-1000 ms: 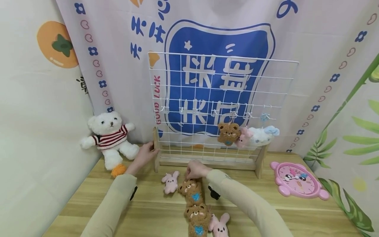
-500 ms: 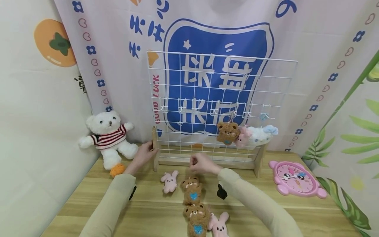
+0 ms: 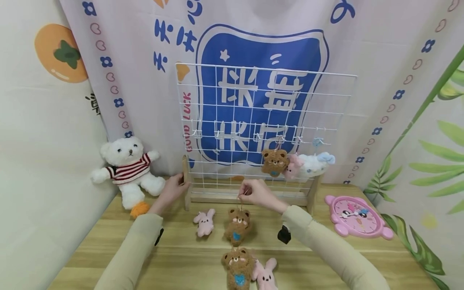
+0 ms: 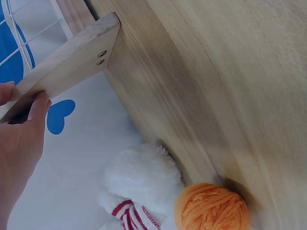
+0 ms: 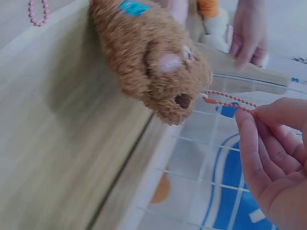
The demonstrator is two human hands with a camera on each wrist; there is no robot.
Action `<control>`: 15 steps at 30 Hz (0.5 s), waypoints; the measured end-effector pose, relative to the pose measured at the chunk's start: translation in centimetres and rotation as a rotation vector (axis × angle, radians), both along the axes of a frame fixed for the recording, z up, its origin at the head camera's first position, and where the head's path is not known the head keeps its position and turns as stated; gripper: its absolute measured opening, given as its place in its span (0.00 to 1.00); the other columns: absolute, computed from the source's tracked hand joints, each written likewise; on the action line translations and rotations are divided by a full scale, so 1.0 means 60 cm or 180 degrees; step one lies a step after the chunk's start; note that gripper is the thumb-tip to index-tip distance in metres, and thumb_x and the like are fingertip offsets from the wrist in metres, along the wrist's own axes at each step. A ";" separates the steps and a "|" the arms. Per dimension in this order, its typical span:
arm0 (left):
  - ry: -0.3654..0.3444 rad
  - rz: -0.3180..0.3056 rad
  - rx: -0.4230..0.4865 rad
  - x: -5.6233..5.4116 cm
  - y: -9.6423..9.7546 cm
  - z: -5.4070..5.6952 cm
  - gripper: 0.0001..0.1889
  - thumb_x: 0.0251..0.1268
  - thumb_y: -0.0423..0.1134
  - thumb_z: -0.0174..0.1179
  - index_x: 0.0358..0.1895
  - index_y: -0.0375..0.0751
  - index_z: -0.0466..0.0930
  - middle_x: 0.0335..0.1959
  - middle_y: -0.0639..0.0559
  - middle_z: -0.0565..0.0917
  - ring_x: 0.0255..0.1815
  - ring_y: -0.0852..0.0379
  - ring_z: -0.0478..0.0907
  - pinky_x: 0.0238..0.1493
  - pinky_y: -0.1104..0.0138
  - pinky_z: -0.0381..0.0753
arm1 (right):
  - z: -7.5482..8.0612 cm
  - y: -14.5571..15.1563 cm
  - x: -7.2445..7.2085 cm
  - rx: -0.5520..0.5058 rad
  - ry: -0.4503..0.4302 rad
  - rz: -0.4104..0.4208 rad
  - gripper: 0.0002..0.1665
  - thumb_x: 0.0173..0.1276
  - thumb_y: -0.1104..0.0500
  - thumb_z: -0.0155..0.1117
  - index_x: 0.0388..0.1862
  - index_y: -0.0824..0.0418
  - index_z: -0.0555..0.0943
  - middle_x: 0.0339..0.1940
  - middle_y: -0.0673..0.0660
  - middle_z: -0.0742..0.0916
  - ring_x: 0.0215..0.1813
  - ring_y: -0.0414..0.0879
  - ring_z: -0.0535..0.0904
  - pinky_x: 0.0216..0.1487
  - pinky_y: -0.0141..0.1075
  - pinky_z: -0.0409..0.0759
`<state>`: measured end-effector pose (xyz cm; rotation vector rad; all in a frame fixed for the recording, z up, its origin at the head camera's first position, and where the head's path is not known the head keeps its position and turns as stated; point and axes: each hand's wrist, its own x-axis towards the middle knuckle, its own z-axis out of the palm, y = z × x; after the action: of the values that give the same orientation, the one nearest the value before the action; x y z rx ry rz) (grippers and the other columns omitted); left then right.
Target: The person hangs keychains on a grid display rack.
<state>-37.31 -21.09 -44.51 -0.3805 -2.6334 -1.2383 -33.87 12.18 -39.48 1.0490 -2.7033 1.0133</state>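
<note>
While lifting the brown bear [image 3: 238, 226] by its bead chain [image 5: 210, 101], maintain the fine pinch observed between thumb and fingertips of the right hand [image 3: 259, 194]; judged adequate for so light a load. Located in front of the wooden base bar [image 3: 217, 197], just beyond the second brown bear [image 3: 238, 268] and near the loose pink rabbit [image 3: 205, 224]; found roughly upright, face toward the head camera. Unable to confirm contact or clearance between feet and table [image 3: 174, 249].

Raise straight up before any sideways or forward travel, to avoid dragging the feet or nudging the pink rabbit. Grip only the far end of the chain, as found in the right wrist view, leaving both strands visible below the fingertips; avoid bunching beads into the palm. Allow for swing, likely with a plump body on a flexible chain: move slowly, then pause for settling before any approach to the wire grid [image 3: 266, 69]. Give a wide berth to the bear already hanging there [image 3: 274, 162], for fear of snagging.

Observed at the left hand [image 3: 173, 192]: thumb and fingers folded round the wooden side post [image 3: 187, 183], one to each side. Brace lightly, without pushing or tilting. Guard against knocking the white teddy [image 3: 127, 171], just beside that wrist.
</note>
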 end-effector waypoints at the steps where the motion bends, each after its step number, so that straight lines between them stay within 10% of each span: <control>1: 0.0005 -0.0008 -0.0009 -0.001 -0.001 0.000 0.19 0.72 0.34 0.55 0.59 0.24 0.75 0.56 0.27 0.81 0.60 0.33 0.78 0.60 0.44 0.79 | 0.006 0.002 0.002 -0.0013 0.0059 0.0011 0.03 0.63 0.65 0.67 0.30 0.58 0.82 0.31 0.54 0.91 0.30 0.36 0.85 0.36 0.25 0.83; 15: -0.0032 -0.0032 -0.0032 -0.002 -0.001 0.003 0.20 0.72 0.33 0.55 0.62 0.24 0.73 0.58 0.27 0.80 0.62 0.32 0.77 0.61 0.44 0.78 | 0.125 0.035 0.018 -0.0281 0.0280 -0.0302 0.02 0.64 0.65 0.67 0.33 0.60 0.82 0.32 0.55 0.89 0.32 0.39 0.83 0.36 0.27 0.83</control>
<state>-37.41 -21.14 -44.35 -0.3907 -2.6501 -1.2338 -32.78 14.26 -31.98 0.9187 -2.5860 1.0348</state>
